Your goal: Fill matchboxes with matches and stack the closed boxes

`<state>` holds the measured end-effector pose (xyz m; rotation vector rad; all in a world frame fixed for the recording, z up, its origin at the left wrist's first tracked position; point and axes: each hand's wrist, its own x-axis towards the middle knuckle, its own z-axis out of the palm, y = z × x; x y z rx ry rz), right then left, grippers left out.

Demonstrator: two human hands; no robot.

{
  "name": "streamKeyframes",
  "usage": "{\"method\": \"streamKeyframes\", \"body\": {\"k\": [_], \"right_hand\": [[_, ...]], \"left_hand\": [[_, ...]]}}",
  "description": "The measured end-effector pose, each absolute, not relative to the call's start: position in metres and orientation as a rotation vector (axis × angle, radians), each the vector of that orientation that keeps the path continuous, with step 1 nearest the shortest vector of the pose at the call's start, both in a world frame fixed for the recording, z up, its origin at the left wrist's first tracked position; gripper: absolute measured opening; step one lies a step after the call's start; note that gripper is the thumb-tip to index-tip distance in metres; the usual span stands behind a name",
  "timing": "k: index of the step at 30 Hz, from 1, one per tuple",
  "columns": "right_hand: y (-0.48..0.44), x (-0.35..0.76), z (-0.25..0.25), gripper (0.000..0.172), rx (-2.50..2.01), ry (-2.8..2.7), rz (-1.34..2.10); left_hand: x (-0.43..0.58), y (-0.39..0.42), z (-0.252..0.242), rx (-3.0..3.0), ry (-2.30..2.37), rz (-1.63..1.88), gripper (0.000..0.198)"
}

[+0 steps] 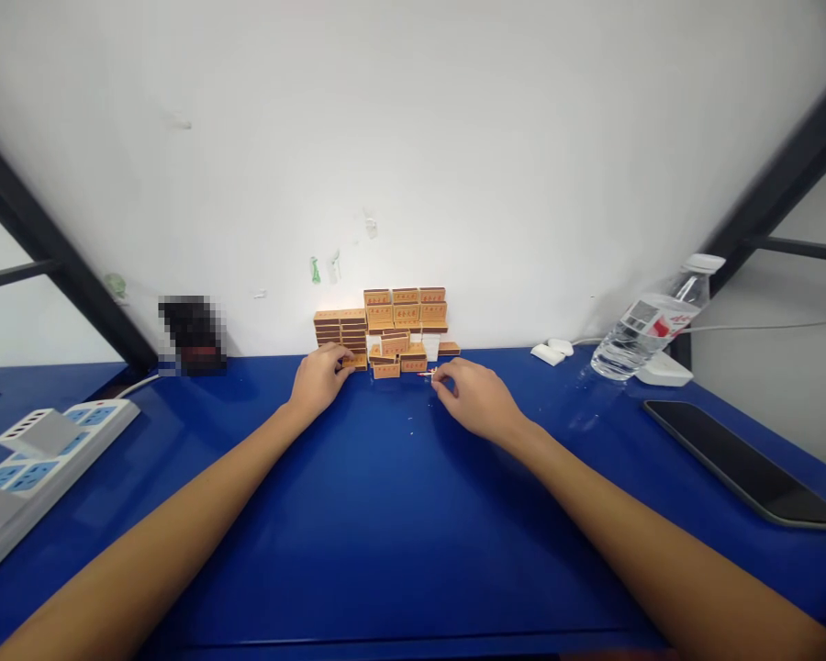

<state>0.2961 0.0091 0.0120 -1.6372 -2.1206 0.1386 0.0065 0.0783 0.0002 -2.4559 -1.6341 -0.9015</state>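
Note:
Orange matchboxes with dark striking sides are stacked against the wall, with a taller block (406, 310) in the middle and a lower stack (328, 328) at its left. My left hand (320, 375) rests at the foot of the left stack, thumb and fingers closed about a bottom matchbox (354, 362). Over by the right end, my right hand (478, 395) pinches a few thin matchsticks (425, 374) with reddish tips; the fingers partly hide them. Loose matchboxes (386, 371) stand in front of the middle block.
A tilted water bottle (643, 326) and a phone (743, 459) are on the right of the blue table (385, 532). White earbud-case-like pieces (552, 352) lie near the wall. At left are a power strip (55, 459) and a blurred dark object (194, 335).

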Motion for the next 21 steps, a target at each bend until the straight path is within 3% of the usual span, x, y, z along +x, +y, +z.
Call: {"method": "streamKeyframes", "body": {"k": [7,13,21], "right_hand": [[0.059,0.335,0.024,0.013,-1.894,-1.803,0.319],[0.115,0.336,0.03,0.042,-2.119,-1.532,0.637],[0.115,0.338,0.036,0.042,-2.036,-1.304,0.856]], "left_hand": [[0.001,0.038,0.019,-2.364,-1.663,-0.799,0.012],[-0.011,0.006,0.011,-2.455,-1.645,-0.759,0.021],[-0.025,0.009,0.006,-2.527,-1.615,-0.846,0.02]]}}
